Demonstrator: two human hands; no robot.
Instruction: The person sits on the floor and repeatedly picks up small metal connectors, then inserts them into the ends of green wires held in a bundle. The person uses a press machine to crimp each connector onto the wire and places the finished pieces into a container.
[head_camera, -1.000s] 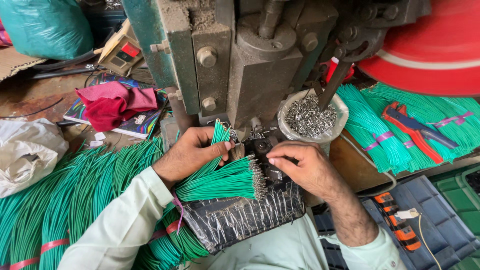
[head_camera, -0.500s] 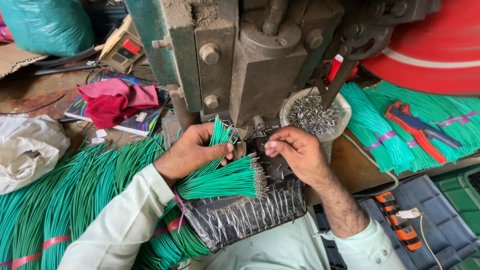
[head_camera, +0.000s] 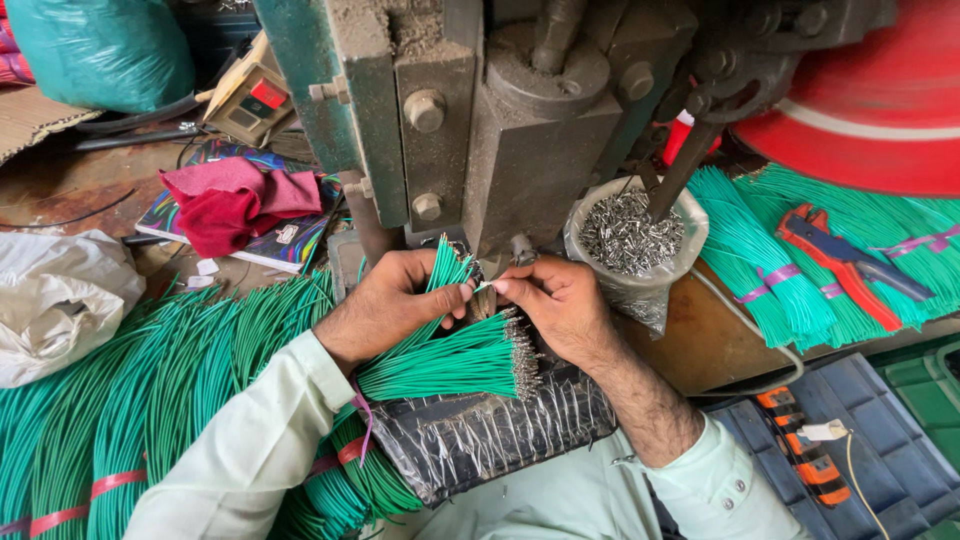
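Along the left edge of the workbench (head_camera: 80, 190) lie long bundles of green wires (head_camera: 150, 400) tied with pink bands, with a white plastic bag (head_camera: 55, 300) and a red cloth (head_camera: 235, 205) on a colourful book further back. Just right of these, the left hand (head_camera: 385, 305) is closed around a fan of cut green wires (head_camera: 445, 355), whose metal-tipped ends spread over a plastic-wrapped pad (head_camera: 480, 435); its thumb and forefinger pinch together on a single wire held up towards the press (head_camera: 500, 130). Touching it fingertip to fingertip, the right hand (head_camera: 560, 305) pinches the same wire end, fingers together, right under the press's die. Judging by this, the step in hand is feeding one wire end into the die; the next move would call for a steady, exact placement with fingertips kept out from beneath the ram. Further right stands a bag-lined cup of metal terminals (head_camera: 630, 235), then more banded green wire bundles (head_camera: 770, 260) and red-handled pliers (head_camera: 840, 260).
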